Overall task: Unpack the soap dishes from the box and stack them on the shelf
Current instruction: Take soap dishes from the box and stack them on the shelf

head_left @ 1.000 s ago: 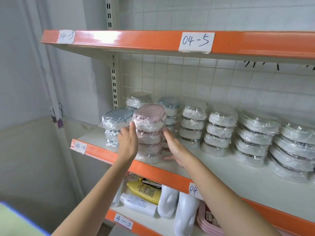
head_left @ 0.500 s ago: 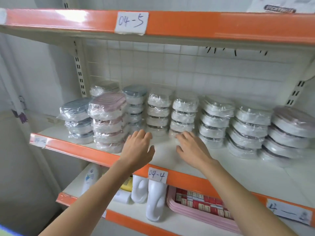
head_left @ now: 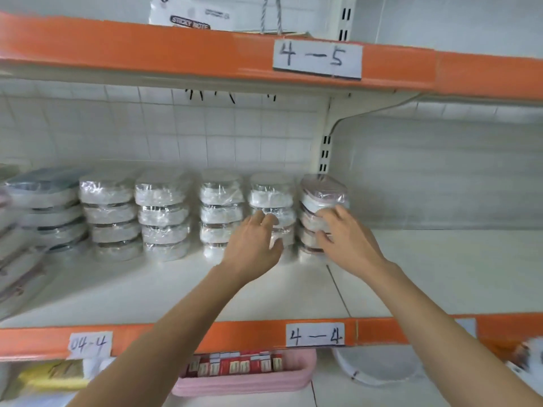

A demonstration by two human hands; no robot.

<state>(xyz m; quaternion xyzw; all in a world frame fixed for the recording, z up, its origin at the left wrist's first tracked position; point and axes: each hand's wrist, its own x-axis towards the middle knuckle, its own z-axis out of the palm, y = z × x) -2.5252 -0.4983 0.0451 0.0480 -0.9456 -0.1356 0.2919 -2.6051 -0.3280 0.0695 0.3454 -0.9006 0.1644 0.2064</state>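
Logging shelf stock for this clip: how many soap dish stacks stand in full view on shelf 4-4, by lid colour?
Blue-grey stack: 1
White stacks: 4
Pink stack: 1
Total: 6; blurred ones at the left edge not counted.

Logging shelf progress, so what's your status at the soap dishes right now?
Left hand open, fingers on second-from-right stack. Right hand curled on rightmost stack. Shelf bare to the right. Nothing obstructing.
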